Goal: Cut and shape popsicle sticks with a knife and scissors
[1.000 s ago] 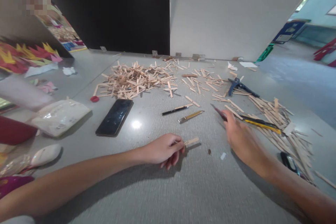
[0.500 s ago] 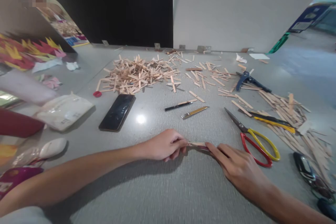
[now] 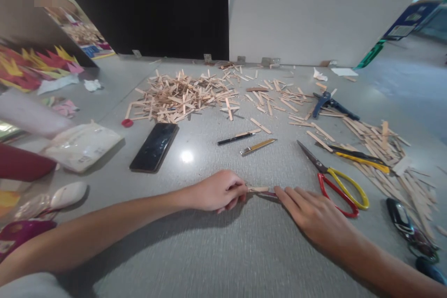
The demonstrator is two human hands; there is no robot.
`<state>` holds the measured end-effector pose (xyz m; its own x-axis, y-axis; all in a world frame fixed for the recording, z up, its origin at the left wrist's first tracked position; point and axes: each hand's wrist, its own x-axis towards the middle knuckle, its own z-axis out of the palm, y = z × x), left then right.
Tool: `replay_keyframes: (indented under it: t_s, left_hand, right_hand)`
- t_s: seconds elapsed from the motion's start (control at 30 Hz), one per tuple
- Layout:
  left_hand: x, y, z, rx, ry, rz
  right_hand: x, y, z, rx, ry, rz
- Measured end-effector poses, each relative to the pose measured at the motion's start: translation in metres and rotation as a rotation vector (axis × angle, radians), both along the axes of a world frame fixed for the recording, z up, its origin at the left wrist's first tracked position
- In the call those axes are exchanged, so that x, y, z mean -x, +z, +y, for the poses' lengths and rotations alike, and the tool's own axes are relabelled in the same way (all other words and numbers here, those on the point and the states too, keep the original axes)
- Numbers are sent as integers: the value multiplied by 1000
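My left hand (image 3: 223, 191) is closed in a pinch on a small wooden craft stick (image 3: 259, 189), whose free end points right. My right hand (image 3: 307, 214) is closed around a thin dark-red tool (image 3: 271, 194); its narrow end lies against or just under the stick, and its kind cannot be made out. Beyond the hands lie a black craft knife (image 3: 236, 138) and a yellow cutter knife (image 3: 258, 147). Scissors (image 3: 335, 181) with red and yellow handles rest just past my right hand.
A heap of craft sticks (image 3: 185, 95) spreads across the back, with more sticks (image 3: 373, 135) at right. A phone (image 3: 154, 147), a plastic packet (image 3: 84, 146) and a white mouse (image 3: 69, 195) lie left. Blue cutters (image 3: 323, 104) and keys (image 3: 401, 216) lie right. Upright panels (image 3: 296, 14) border the table.
More of the stick now shows beyond my left fingers. The dark-red tool's end has drawn slightly right and down along it. The whole view has shifted a little.
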<state>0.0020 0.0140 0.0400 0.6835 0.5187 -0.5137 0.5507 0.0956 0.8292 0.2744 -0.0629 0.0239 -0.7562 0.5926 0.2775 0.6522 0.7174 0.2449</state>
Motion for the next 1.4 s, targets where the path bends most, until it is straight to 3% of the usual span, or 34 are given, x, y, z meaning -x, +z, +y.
replay_keyframes:
  t_s: [0.2,0.33,0.47,0.67,0.9,1.07,1.27,1.4]
  left_hand:
    - [-3,-5,-3,-132,-20,-24]
    - [-3,-9,-4,-199,-24,-55]
    - [-1,-13,-6,-247,-39,-82]
    - [-1,-18,-8,-333,-62,-83]
    - [-2,-22,-14,-480,-71,-47]
    - [-5,-26,-18,-567,-66,-15]
    - [-4,-28,-21,-614,-65,15]
    - [-5,-28,-21,-624,-59,31]
  right_hand:
    - [3,5,16,96,-19,-278]
    - [16,15,22,89,25,-332]
    - [25,19,25,184,-3,-380]
    - [23,15,37,256,9,-370]
    - [33,14,11,178,-126,-335]
    - [25,12,28,210,-33,-331]
    - [33,15,15,149,-141,-393]
    - [33,18,27,197,-64,-402]
